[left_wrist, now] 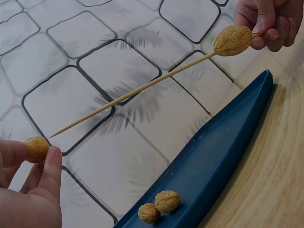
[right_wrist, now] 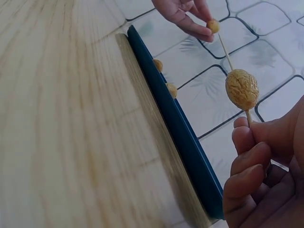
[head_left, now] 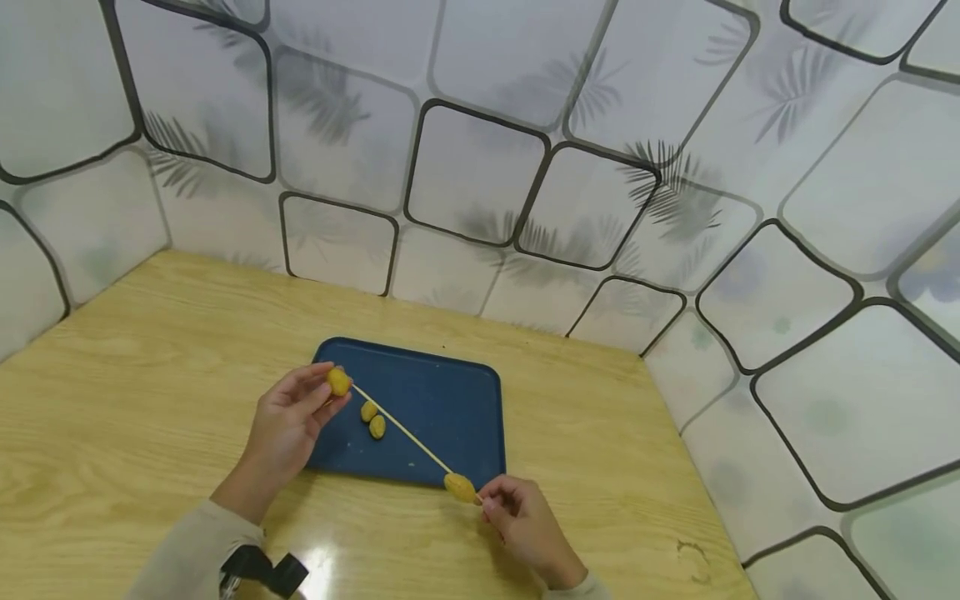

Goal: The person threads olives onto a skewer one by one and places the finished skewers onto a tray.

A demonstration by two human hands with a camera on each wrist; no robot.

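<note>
My right hand [head_left: 528, 525] pinches the lower end of a thin wooden skewer [head_left: 405, 429]. A wrinkled yellow-brown ball [right_wrist: 242, 89], like a fried dough ball or small potato, is threaded on it just above those fingers. The pointed tip reaches up and left toward my left hand [head_left: 288, 421], which pinches a second, smaller-looking ball [left_wrist: 36, 149] between thumb and fingers. In the left wrist view the tip is right at this ball's side. Two more balls [head_left: 372, 419] lie close together on a blue tray [head_left: 457, 400] under the skewer.
The tray rests on a light wood-grain table [head_left: 187, 350]. Behind and to the right stands a wall [head_left: 480, 183] covered in tile-patterned sheeting with leaf prints. A black strap mount [head_left: 262, 569] sits at my left wrist. Small crumbs dot the tray.
</note>
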